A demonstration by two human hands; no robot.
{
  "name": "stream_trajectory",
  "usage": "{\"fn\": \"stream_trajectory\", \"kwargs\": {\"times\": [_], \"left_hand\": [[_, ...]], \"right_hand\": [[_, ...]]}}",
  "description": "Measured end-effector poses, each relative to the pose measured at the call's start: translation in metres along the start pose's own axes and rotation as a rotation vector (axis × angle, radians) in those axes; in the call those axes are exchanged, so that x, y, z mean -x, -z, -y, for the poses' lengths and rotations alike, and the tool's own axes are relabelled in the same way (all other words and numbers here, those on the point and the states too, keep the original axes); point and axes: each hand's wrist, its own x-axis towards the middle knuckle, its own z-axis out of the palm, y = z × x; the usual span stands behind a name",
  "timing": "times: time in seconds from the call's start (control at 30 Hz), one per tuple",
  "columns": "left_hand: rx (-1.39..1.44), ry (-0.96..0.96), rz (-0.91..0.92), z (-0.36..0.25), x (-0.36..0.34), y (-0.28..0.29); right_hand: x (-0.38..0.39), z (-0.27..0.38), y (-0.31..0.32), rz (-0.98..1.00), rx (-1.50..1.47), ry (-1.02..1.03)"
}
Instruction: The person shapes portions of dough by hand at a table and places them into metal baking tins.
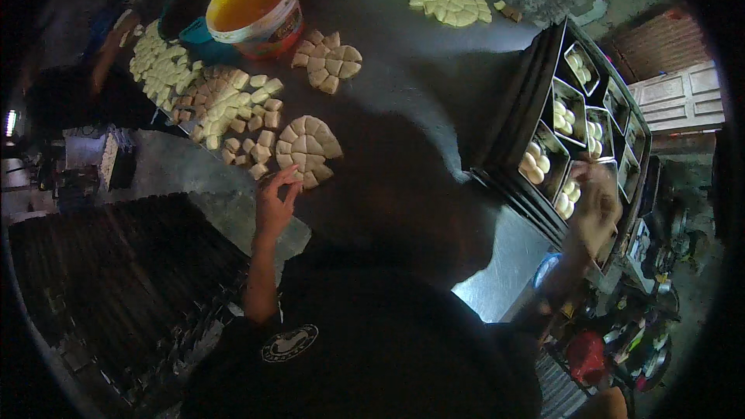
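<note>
My left hand (pixel 279 194) has its fingers apart at the lower edge of a scored round of dough (pixel 306 143), its fingertips touching the dough. Loose cut dough pieces (pixel 248 151) lie just left of it. My right hand (pixel 590 202), blurred by motion, is over the right part of a dark tray (pixel 504 140) of metal tins; its fingers are unclear. Several tins hold clustered pale dough balls (pixel 534 163). A smaller scored dough cluster (pixel 326 62) and more cut dough (pixel 159 66) sit farther up the dark metal table (pixel 411 101).
A white bucket of orange liquid (pixel 252 8) stands at the back beside a teal container (pixel 174 15). A co-worker's arm (pixel 105 62) is at the upper left. Dark stacked trays (pixel 116 279) fill the lower left. A red object (pixel 586 357) and clutter sit at the lower right.
</note>
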Motion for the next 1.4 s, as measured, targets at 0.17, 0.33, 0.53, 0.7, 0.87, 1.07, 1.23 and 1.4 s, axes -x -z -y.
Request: {"fn": "stream_trajectory", "kwargs": {"times": [0.17,0.33,0.53,0.7,0.87,1.07,1.23,1.4], "left_hand": [[-0.070,-0.136,-0.029,0.010,-0.026,-0.001],[-0.224,-0.241,-0.130,0.018,-0.068,-0.031],[-0.791,-0.368,-0.036,0.041,-0.065,-0.069],[-0.800,-0.461,-0.119,0.057,-0.062,-0.073],[0.012,0.109,-0.160,0.031,-0.074,-0.051],[0.569,-0.023,-0.282,-0.110,-0.064,0.013],[0.320,-0.619,-0.679,-0.127,-0.089,0.025],[0.628,-1.079,-0.474,-0.131,-0.092,0.043]], "right_hand": [[0.028,0.020,-0.170,0.675,-0.133,0.031],[0.042,-0.054,-0.349,0.735,0.040,0.153],[-0.001,-0.150,-0.454,0.482,0.245,0.790],[-0.004,-0.122,-0.456,0.547,0.058,0.764],[0.031,-0.030,-0.381,0.728,-0.305,0.295],[0.039,0.035,-0.335,0.626,-0.762,-0.101],[0.024,0.089,-0.306,0.674,-0.796,-0.193],[0.041,0.130,-0.300,0.707,-1.032,-0.001]]}}
